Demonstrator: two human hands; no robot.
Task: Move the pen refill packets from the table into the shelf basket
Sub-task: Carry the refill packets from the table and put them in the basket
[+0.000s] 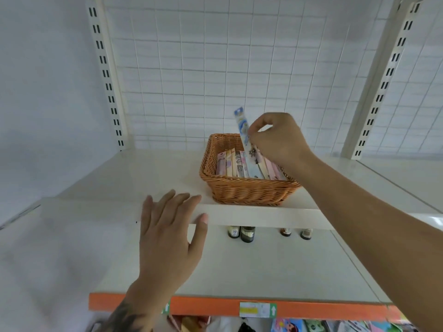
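Four small bottles (247, 234) stand on the lower shelf (263, 267), whose orange front strip (206, 306) bears a label (257, 309).

Bright, even, soft light, faint shadows, slight overall blur, wide-angle bending at the edges.

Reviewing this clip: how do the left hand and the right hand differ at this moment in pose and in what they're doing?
The left hand lies open, fingers straight, resting on the front edge of the upper shelf; the right hand is curled, pinching a pen refill packet. The left hand holds nothing; the right hand holds the packet upright over the wicker basket. The left hand is beside the basket, the right hand above it. Both are bare.
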